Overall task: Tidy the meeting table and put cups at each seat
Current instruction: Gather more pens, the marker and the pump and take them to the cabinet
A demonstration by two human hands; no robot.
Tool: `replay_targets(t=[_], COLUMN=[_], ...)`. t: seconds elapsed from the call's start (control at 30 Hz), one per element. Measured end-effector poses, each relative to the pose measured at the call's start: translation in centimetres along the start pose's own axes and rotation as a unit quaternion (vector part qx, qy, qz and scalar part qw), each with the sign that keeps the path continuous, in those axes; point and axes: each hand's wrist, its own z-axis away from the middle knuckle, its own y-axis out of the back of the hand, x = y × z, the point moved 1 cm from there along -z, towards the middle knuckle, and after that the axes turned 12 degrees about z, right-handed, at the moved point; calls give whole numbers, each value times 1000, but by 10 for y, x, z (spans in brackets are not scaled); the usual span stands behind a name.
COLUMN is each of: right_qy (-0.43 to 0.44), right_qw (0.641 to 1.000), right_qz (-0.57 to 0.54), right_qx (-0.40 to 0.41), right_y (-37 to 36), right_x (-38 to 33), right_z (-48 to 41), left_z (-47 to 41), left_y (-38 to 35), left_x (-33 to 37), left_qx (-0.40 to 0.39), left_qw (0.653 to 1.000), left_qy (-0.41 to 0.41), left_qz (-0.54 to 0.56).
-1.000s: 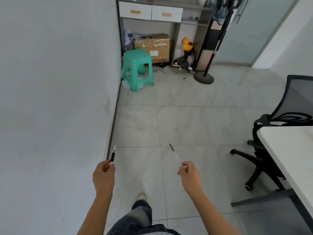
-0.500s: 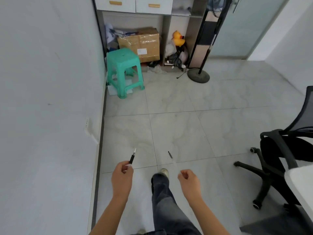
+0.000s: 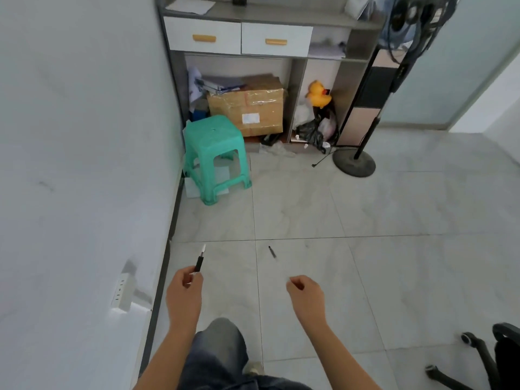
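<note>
My left hand [image 3: 184, 292] is closed around a black pen with a white end [image 3: 200, 258] that points up and forward. My right hand [image 3: 306, 295] pinches a thin pale pen; only its dark tip [image 3: 271, 251] shows clearly, the shaft is blurred. Both hands are held out over the tiled floor. The meeting table and the cups are out of view.
A white wall with a socket [image 3: 121, 294] runs along the left. Ahead stand a green plastic stool [image 3: 213, 153], a cabinet with two drawers [image 3: 239, 38], a cardboard box [image 3: 247, 108], a yellow duck [image 3: 318, 94] and a fan stand [image 3: 354, 163]. An office chair base [image 3: 484, 358] sits bottom right.
I have walked forward toward the cabinet; the stool and the box look larger and nearer. The table and most of the chair have slid out at the right. Both hands still hold their pens.
</note>
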Motion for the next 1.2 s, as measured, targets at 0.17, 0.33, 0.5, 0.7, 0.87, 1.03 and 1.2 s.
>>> replay_targets(t=[0.17,0.33,0.5,0.7,0.87,1.03,1.2], right_qy=[4,11,-6,-62,-105,-60,21], right_qw=[998,996,996,995,991,995,995], right_qz=[56,86,76,58,70,48,13], right_qx=[-32,-8,37,57,42,59,97], right_y=[-19,-28,-25,-12,-10,8,54], right_x=[-45,-123,-205,-248,-261,-294,-337], right_z=[-94,-199,-281,-341,-405,-497,-617], left_z=[-97,-216,-330,-395,-431,-500,-567], left_y=[-40,-93,-147,-216,-257,-313,-402], left_x=[17,67,129,143,150,181,221], left_qx=[38,21,-9,-52,-62,-32,-12], left_qw=[999,999,998,997,994,998,999], left_qy=[24,18,-4,56,88,54,11], left_qz=[12,41,55,30,20,29,32])
